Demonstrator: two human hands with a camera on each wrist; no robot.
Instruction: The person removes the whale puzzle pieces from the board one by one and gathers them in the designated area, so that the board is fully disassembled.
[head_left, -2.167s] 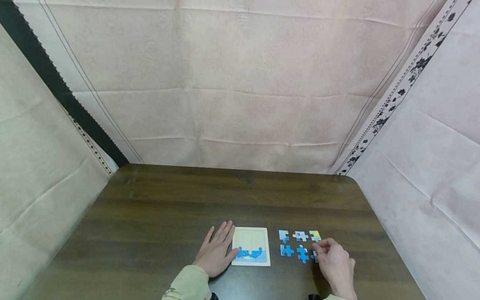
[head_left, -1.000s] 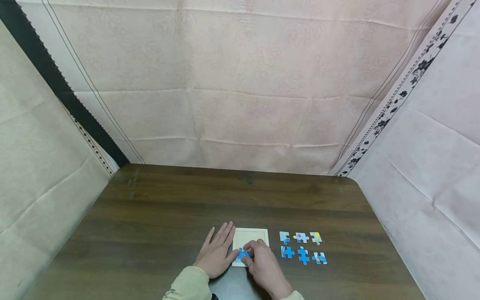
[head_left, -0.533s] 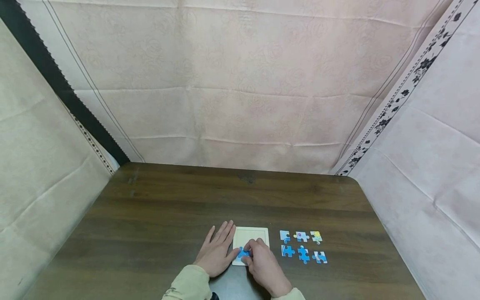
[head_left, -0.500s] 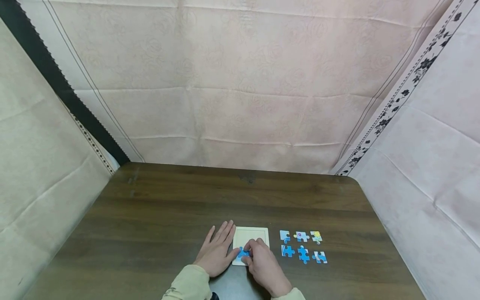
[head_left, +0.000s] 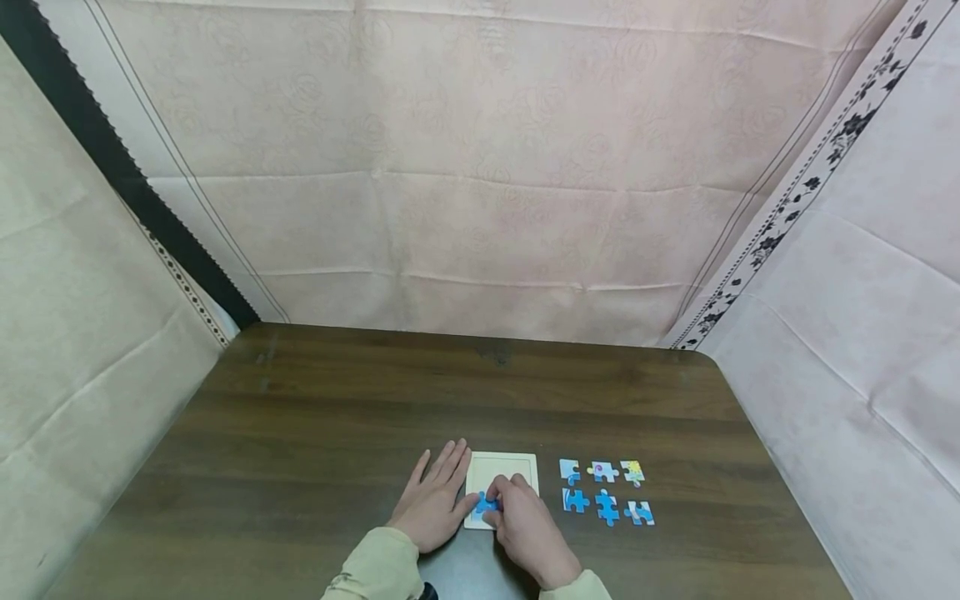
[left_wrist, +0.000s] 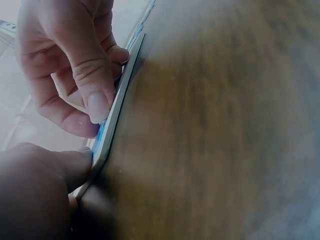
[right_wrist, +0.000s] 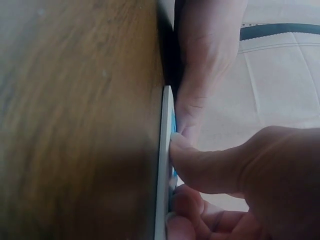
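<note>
A shallow, pale square puzzle tray point(head_left: 501, 468) lies on the table in the head view, with blue jigsaw pieces point(head_left: 482, 505) along its near side. My left hand point(head_left: 433, 500) rests flat by the tray's left edge, fingers spread, thumb over its lower left part. My right hand point(head_left: 525, 527) bends over the lower right part, thumb and fingers curled at a puzzle piece that they mostly cover. In the left wrist view the right hand's thumb and forefinger come down beside a blue strip point(left_wrist: 99, 134). The right wrist view shows the right thumb point(right_wrist: 200, 162) at the tray's edge.
Right of the tray several loose jigsaw pieces lie in two rows, among them a yellow one point(head_left: 632, 472) and a blue one point(head_left: 607, 507). The brown wooden table point(head_left: 360, 400) ends at pale cloth hangings point(head_left: 480, 208) behind and at both sides.
My right hand has moved left from the loose pieces to the tray's lower right part and has stayed there for the last second. The left hand has kept its place.
</note>
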